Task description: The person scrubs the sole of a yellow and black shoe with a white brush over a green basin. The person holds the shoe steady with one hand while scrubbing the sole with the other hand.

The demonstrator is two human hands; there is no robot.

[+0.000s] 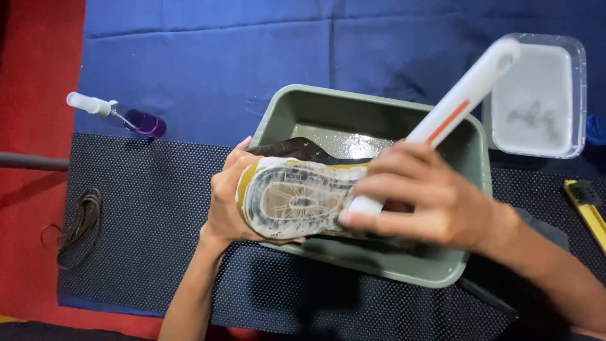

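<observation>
My left hand [227, 199] grips the heel end of a dark shoe [297, 197], turned sole up and covered in soapy foam, over a grey-green plastic basin [379, 110]. My right hand [416, 199] is closed around a white brush handle with an orange stripe [461, 104]. The handle points up and to the right. The brush head is hidden under my right hand, against the sole. The toe end of the shoe is hidden behind that hand too.
A clear tub of cloudy water [536, 95] stands at the back right. A purple spray bottle [120, 115] lies at the left on blue cloth. Dark shoelaces [79, 224] lie on the black dotted mat. A yellow brush [587, 205] sits at the right edge.
</observation>
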